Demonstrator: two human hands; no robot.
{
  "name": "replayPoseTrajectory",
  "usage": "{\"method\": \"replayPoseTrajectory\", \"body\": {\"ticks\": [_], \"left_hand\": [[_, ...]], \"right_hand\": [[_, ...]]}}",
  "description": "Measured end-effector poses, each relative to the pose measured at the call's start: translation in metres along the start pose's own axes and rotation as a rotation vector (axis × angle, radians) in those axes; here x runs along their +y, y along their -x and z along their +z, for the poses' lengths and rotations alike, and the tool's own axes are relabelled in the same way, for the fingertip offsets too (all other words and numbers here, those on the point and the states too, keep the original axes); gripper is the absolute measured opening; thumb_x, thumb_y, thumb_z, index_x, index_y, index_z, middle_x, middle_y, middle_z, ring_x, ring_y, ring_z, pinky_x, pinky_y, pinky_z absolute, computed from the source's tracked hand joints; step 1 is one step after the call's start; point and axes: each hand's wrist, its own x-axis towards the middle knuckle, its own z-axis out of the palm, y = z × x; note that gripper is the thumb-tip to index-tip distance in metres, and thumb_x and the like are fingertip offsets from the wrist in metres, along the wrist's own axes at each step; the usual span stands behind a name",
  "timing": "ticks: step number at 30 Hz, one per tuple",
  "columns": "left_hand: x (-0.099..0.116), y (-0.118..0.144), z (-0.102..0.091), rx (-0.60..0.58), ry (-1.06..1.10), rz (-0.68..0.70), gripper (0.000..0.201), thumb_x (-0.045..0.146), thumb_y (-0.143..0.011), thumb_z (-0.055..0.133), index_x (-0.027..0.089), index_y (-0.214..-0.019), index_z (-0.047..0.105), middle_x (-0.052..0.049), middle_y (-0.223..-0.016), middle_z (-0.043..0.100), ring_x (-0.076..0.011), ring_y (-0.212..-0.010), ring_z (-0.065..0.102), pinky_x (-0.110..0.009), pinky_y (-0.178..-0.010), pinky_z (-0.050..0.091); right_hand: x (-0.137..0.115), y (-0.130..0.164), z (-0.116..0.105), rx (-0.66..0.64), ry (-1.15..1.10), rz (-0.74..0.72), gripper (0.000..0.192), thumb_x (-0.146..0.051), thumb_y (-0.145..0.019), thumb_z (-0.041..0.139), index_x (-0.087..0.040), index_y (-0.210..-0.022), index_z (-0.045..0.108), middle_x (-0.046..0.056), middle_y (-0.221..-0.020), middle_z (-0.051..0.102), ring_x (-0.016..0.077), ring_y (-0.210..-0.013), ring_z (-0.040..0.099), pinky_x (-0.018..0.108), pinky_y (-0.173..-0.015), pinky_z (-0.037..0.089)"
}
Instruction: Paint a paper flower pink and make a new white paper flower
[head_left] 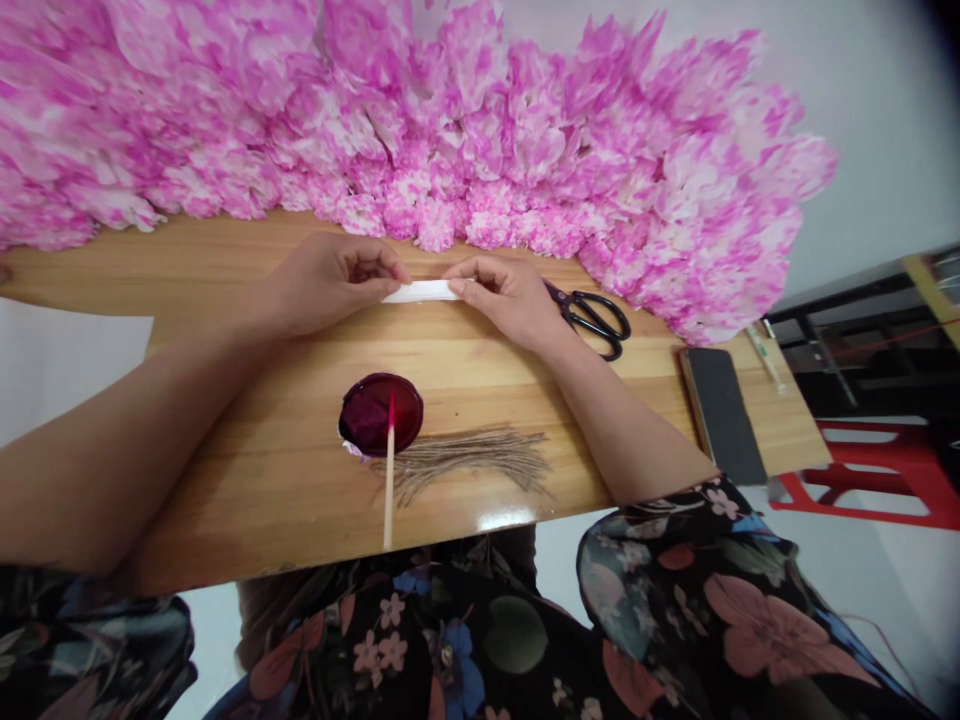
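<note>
Fingers of left hand (pixel 330 282) and right hand (pixel 506 297) pinch a flat white folded paper strip (pixel 421 291).

pink-and-white paper flowers (pixel 465 130), black-handled scissors (pixel 596 318), dark red dish (pixel 380 412), white paper strip (pixel 421 291).

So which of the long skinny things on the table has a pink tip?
The wooden stick, its pink end resting in the dish of dye. The white pen by the phone lies far right, and the twine strands are plain brown.

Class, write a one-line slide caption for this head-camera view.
Both hands, left hand and right hand, pinch folded white paper strip before pink paper flowers.
</note>
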Motion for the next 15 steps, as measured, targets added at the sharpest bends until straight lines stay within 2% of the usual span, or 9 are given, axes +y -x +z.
{"method": "replayPoseTrajectory", "body": {"ticks": [4, 7, 10, 15], "left_hand": [[-0.0024, -0.0017, -0.0018, 0.017, 0.144, 0.036, 0.010, 0.027, -0.089, 0.076, 0.018, -0.093, 0.075, 0.001, -0.073, 0.065, -0.0121, -0.067, 0.054, -0.026, -0.062, 0.037], [-0.0035, -0.0034, -0.0008, 0.032, 0.276, 0.054, 0.014, 0.029, -0.085, 0.083, 0.020, -0.092, 0.075, 0.001, -0.071, 0.063, -0.0130, -0.066, 0.055, -0.026, -0.061, 0.041], [-0.0031, -0.0041, 0.0025, 0.041, 0.437, 0.011, 0.016, 0.031, -0.084, 0.086, 0.021, -0.090, 0.075, 0.000, -0.072, 0.063, -0.0129, -0.064, 0.057, -0.027, -0.060, 0.045], [-0.0033, -0.0038, 0.0075, 0.013, 0.674, -0.048, 0.019, 0.032, -0.082, 0.089, 0.019, -0.090, 0.079, -0.001, -0.072, 0.064, -0.0112, -0.061, 0.057, -0.027, -0.063, 0.049]], "right_hand": [[-0.0030, -0.0002, -0.0001, 0.007, -0.130, 0.064, 0.036, -0.053, -0.094, 0.074, -0.017, -0.099, 0.075, 0.001, -0.082, 0.072, 0.0128, -0.074, 0.057, 0.026, -0.065, 0.043], [-0.0057, -0.0003, 0.0013, 0.020, -0.258, 0.161, 0.039, -0.056, -0.093, 0.077, -0.020, -0.106, 0.074, -0.002, -0.076, 0.069, 0.0094, -0.065, 0.053, 0.023, -0.057, 0.042], [-0.0073, -0.0001, 0.0010, 0.025, -0.402, 0.237, 0.046, -0.060, -0.088, 0.081, -0.022, -0.112, 0.071, -0.004, -0.074, 0.066, 0.0068, -0.060, 0.050, 0.021, -0.052, 0.041], [-0.0064, -0.0001, -0.0037, 0.005, -0.556, 0.261, 0.052, -0.066, -0.081, 0.086, -0.021, -0.104, 0.072, -0.004, -0.077, 0.063, 0.0057, -0.065, 0.052, 0.018, -0.052, 0.042]]}}
